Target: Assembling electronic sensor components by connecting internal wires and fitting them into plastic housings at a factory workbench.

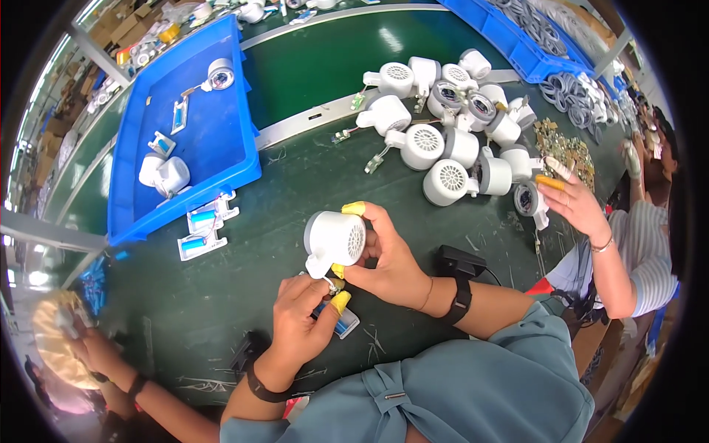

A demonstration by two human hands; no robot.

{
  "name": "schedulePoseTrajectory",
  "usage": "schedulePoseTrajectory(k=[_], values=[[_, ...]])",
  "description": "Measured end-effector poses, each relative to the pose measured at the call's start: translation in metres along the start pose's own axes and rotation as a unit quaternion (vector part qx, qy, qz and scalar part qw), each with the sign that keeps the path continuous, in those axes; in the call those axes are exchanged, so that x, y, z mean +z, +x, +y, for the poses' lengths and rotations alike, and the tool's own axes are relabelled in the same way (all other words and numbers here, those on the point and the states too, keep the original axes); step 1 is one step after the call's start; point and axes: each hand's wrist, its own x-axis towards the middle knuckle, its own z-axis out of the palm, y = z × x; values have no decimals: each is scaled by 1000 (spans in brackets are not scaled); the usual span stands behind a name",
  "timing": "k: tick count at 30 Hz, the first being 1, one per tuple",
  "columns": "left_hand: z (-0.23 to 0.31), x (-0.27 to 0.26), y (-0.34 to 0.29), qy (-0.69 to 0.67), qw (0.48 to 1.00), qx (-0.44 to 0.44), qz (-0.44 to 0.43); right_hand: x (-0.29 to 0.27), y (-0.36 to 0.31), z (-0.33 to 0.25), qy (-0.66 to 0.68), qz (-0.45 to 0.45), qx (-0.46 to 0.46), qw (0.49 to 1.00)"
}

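My right hand point(391, 266), with yellow finger covers, grips a white round fan head point(332, 235) with a grey rim and a slotted grille. Its short neck points down toward my left hand point(301, 316). The left thumb and fingers, the thumb also in a yellow cover, pinch a small circuit board point(336, 286) wired to that neck. Partly behind the left thumb lies a white handle shell with a blue battery point(346, 325); whether the hand touches it I cannot tell.
Several white fan heads point(425, 146) crowd the far right of the green table, beside a pile of circuit boards point(565, 148). A blue tray point(247, 171) stands left, two battery shells point(203, 229) near it. A co-worker's hand point(576, 207) reaches in at right; another person's arm point(111, 362) is at lower left.
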Motion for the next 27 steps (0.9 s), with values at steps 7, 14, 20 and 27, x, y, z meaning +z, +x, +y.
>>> schedulePoseTrajectory(k=[7,14,20,27], values=[[-1,1,0,-8,1000,-5,-1,1,2,5,3,0,-13,1000],[-1,4,0,-17,1000,-19,-4,-1,2,7,10,1,-32,999],[-4,1,-2,-8,1000,-11,-9,2,3,5,3,-1,-38,999],[-5,1,-2,-5,1000,-7,-8,3,4,7,-2,2,-47,999]])
